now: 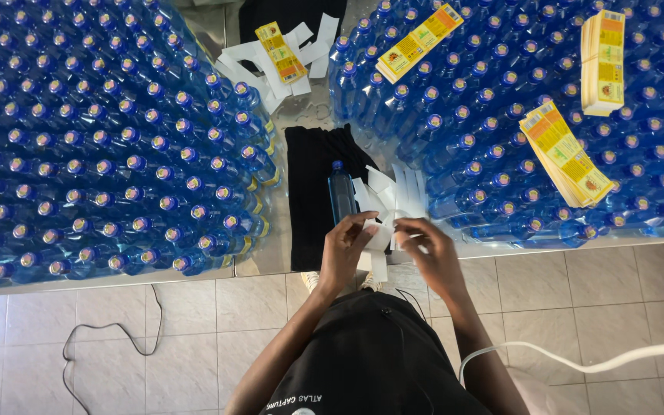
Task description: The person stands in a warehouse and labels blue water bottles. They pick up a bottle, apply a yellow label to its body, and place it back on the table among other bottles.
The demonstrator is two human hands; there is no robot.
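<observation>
Left hand and right hand both pinched on one white backing strip, long axis running away from the body. Single blue bottle lying on black cloth just beyond the left grip, neck pointing away. Four stacks of yellow labels atop massed capped bottles on the surface, too many to count.

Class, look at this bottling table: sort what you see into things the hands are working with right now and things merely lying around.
In use:
left hand and right hand, pinching a white backing strip
single blue bottle lying on the black cloth

Lying about:
yellow label stacks
discarded white strips
massed blue bottles
black cable and white cable on the floor
</observation>
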